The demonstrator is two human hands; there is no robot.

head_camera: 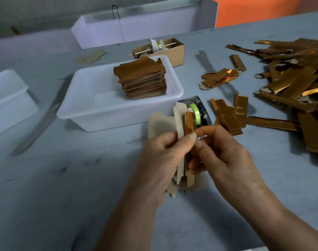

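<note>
While both hands, left hand (160,160) and right hand (225,160), pinch the foil carton blank (189,124) above the counter (82,178) just near of the tape dispenser (202,105), it looks light, slick and crease-prone, best held by its long edges.

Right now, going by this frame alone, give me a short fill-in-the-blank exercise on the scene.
1. The tub holding the stack of copper blanks is ____ in colour.
2. The left hand and right hand grip one cardboard blank in front of a dispenser whose tape roll is ____.
3. The loose pile of copper pieces lies on the person's ____ side.
Missing words: white; green; right.
</note>
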